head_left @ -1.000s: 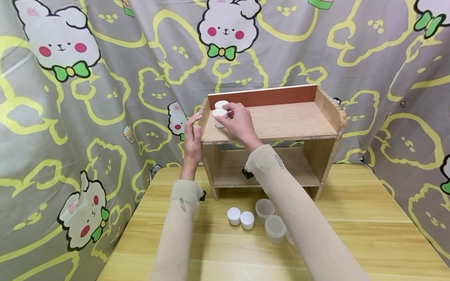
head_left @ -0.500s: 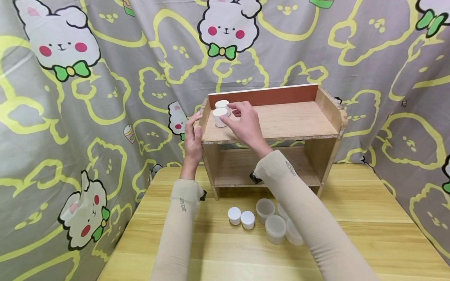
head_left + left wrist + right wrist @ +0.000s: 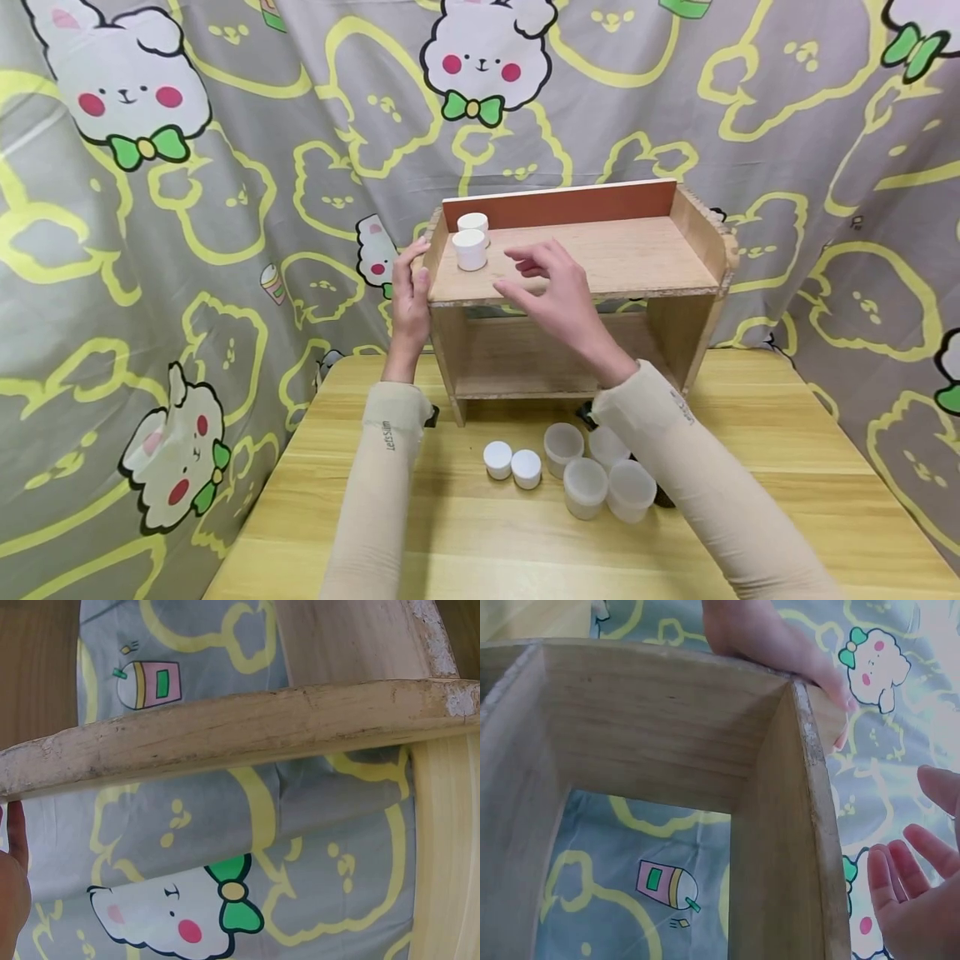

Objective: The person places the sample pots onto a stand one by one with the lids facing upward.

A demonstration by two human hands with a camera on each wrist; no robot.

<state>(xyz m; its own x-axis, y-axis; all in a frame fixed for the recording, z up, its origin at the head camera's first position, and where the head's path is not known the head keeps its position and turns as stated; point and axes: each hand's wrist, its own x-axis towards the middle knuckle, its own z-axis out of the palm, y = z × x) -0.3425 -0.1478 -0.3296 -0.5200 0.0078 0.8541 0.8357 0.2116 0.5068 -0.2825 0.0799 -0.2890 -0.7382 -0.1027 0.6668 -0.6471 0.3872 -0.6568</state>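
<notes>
On the left end of the top board of a small wooden shelf point(image 3: 622, 250) stand two white lidded jars, a front jar point(image 3: 470, 251) and a back jar point(image 3: 474, 223) partly behind it. My left hand point(image 3: 411, 296) grips the shelf's left side panel, fingers at its upper edge. Its fingers also appear at the panel edge in the left wrist view. To the right of the jars, my right hand point(image 3: 558, 296) is over the top board's front edge with thumb and fingers apart, holding nothing. The same right hand point(image 3: 922, 881) shows spread fingers in the right wrist view.
On the table point(image 3: 337, 500) in front of the shelf stand two more white jars, one at the left point(image 3: 498, 460) and one beside it point(image 3: 527, 469). Several translucent tubs point(image 3: 586, 487) are grouped to their right, partly under my right forearm. A patterned curtain point(image 3: 300, 167) surrounds the table.
My right hand has let go of the front jar and moved away to the right and toward me. The jar stays on the top board. My left hand keeps its place.
</notes>
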